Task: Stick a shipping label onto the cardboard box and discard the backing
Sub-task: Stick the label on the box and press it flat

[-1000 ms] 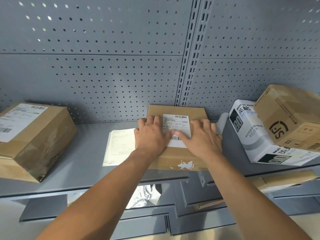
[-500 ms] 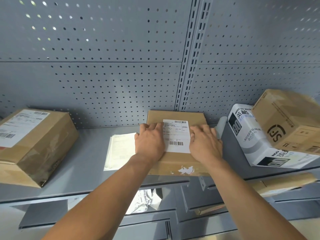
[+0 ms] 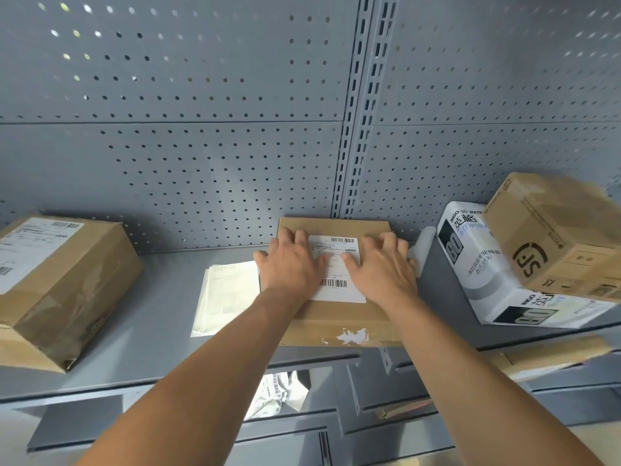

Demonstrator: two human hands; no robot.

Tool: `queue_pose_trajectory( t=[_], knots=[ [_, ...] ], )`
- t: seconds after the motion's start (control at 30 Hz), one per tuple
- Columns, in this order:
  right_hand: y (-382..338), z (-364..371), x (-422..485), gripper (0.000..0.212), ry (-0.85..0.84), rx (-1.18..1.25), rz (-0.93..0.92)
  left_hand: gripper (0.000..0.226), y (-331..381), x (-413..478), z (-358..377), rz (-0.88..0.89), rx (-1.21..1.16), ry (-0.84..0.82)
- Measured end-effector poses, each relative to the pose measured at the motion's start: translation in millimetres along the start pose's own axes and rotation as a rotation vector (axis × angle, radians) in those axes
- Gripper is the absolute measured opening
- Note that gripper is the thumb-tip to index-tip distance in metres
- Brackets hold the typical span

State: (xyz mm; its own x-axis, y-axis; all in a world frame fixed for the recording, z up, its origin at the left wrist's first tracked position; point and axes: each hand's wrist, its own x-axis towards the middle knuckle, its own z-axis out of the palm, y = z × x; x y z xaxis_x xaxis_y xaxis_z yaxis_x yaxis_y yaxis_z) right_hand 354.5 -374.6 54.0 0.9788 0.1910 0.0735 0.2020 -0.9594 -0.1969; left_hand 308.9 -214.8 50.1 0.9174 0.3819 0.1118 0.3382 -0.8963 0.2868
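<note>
My left hand (image 3: 290, 264) and right hand (image 3: 381, 267) lie flat, fingers spread, gripping nothing, pressing the white barcoded shipping label (image 3: 337, 269) onto the flat brown cardboard box (image 3: 336, 314) at the back of the grey metal shelf (image 3: 161, 317). The pale, glossy backing sheet (image 3: 228, 297) lies on the shelf just left of the box.

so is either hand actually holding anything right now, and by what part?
Nothing is gripped. Both the left hand and right hand lie flat, palms down, pressing the shipping label onto the top of the cardboard box.
</note>
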Motion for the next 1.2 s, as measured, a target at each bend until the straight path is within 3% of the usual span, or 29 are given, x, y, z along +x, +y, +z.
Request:
queue_pose_trajectory(
  t=[0.13,0.3,0.37,0.5,0.6,0.73,0.9,1.1,1.2],
  knots=[
    [2.9,1.1,0.2,0.047,0.009,0.051,-0.003,0.035,-2.6,0.4,1.3,0.000,-0.062,0.007],
    [5.0,2.2,1.6,0.046,0.027,0.079,0.005,0.048,-4.1,0.4,-2.3,-0.011,-0.102,-0.021],
    [3.8,1.7,0.9,0.053,0.032,0.082,0.013,0.039,-4.1,0.1,-2.2,-0.004,-0.112,-0.014],
    [1.3,2.0,1.4,0.084,0.007,0.023,0.011,0.065,-2.8,1.5,0.9,0.012,-0.028,-0.021],
    [1.1,1.9,2.1,0.090,0.006,0.029,0.023,0.065,-3.4,1.8,2.8,0.016,-0.014,0.006],
    [0.8,1.1,2.0,0.080,0.006,0.035,0.023,0.061,-3.2,2.3,2.0,0.007,-0.038,-0.006],
    [2.8,-0.3,2.5,0.052,0.027,0.088,0.030,0.042,-4.4,3.9,2.5,-0.005,-0.091,-0.012],
    [5.5,2.8,3.9,0.041,0.078,0.108,0.044,0.066,-4.0,3.2,3.4,-0.009,-0.084,-0.015],
    [6.2,3.1,4.2,0.040,0.094,0.094,0.035,0.066,-3.6,2.6,2.1,0.003,-0.047,-0.021]
  ],
)
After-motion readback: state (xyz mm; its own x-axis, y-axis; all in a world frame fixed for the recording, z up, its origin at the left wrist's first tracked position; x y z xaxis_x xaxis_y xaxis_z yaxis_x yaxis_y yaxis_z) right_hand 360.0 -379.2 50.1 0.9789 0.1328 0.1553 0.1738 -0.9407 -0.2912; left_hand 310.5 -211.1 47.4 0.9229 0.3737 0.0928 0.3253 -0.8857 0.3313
